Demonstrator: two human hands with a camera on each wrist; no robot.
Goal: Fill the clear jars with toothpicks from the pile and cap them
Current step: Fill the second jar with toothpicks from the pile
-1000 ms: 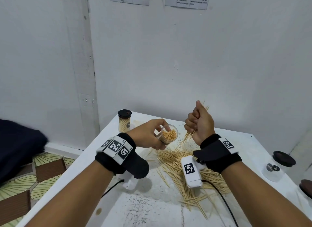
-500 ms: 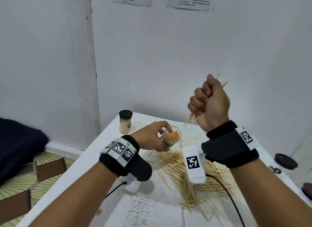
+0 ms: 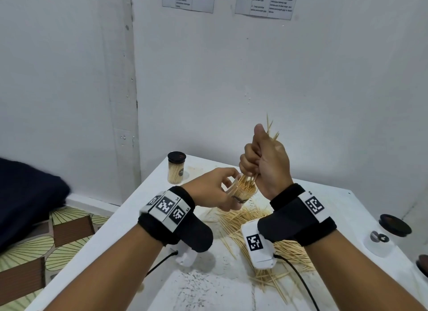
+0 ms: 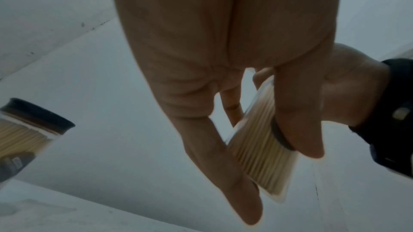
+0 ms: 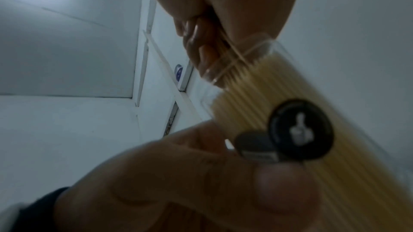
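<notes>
My left hand [image 3: 215, 190] grips a clear jar [image 3: 243, 191] packed with toothpicks, held above the white table [image 3: 231, 292]. In the left wrist view the jar [image 4: 261, 156] sits between thumb and fingers. My right hand [image 3: 264, 162] is a fist round a bundle of toothpicks [image 3: 269, 130], held upright with the lower tips in the jar's mouth. The right wrist view shows the jar [image 5: 279, 112] with its dark round label and the bundle entering the rim. A loose pile of toothpicks [image 3: 250, 222] lies on the table under the hands.
A filled jar with a black cap [image 3: 176, 167] stands at the table's far left corner, also the capped jar [image 4: 24, 133] in the left wrist view. At the right edge are an uncapped clear jar [image 3: 377, 241] and a black lid [image 3: 396, 225]. White walls close behind.
My right hand rose with the bundle, then came down and left over the jar; the bundle's tips now sit in the jar's mouth. The left hand kept hold of the jar.
</notes>
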